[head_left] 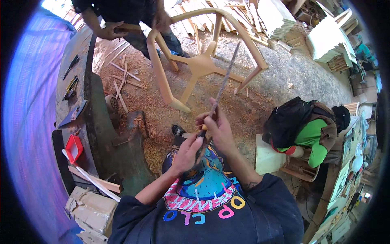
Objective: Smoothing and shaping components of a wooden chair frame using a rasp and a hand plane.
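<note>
Left forearm (156, 188): enters lower centre-left, slanting up and right. Left hand (188, 153): near frame centre, fingers curled inward in a grip, some fingers hidden. Right forearm (239, 164): rises from lower centre-right, slanting up and left; dark mark near elbow. Right hand (217, 125): just above and right of the left hand, fingers curled, thumb pointing up-left. Both elbows bent.

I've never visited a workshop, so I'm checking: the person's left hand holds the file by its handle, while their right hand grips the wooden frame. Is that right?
Not quite: in the head view, the right hand is on the file, not the wooden frame. The left hand does hold the handle.
</note>
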Demonstrator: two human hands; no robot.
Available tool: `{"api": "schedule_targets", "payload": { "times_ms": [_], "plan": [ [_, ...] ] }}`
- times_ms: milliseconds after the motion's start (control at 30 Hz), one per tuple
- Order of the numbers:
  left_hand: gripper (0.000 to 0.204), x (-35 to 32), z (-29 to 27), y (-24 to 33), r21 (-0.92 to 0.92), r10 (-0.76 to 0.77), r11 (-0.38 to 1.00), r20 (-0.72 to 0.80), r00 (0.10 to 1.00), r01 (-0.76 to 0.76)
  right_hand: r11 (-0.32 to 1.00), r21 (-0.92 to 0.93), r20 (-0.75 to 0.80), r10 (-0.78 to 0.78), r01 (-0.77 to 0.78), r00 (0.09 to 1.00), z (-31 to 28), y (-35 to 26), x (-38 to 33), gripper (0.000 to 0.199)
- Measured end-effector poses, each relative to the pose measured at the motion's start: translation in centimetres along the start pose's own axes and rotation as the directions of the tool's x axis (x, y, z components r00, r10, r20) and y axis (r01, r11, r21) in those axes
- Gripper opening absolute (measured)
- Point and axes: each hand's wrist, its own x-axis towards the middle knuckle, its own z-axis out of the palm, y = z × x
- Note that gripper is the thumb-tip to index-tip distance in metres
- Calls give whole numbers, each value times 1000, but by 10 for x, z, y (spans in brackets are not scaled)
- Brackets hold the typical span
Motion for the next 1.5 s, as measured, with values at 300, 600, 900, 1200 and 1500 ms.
{"api": "schedule_targets", "payload": {
  "times_ms": [300, 600, 900, 1200, 1500],
  "plan": [
    [31, 8, 4, -22, 869, 210, 450, 122, 970, -206, 967, -202, -74, 141, -153, 987, -51, 49, -11, 34],
    [30, 121, -153, -36, 733, 529, 679, -451, 719, -39, 806, -396, 171, 535, -439, 827, -75, 118, 61, 57],
    [54, 262, -209, -68, 607, 411, 785, -662, 627, 126, 534, -659, 228, 813, -530, 535, -62, 57, 145, 58],
    [50, 257, -204, -67, 626, 417, 762, -670, 614, 166, 441, -333, 407, 864, -833, 295, -58, 72, 200, 59],
    [50, 258, -199, -63, 604, 399, 769, -710, 580, 209, 464, -352, 502, 827, -813, 254, -76, 104, 228, 39]
  ]
}}
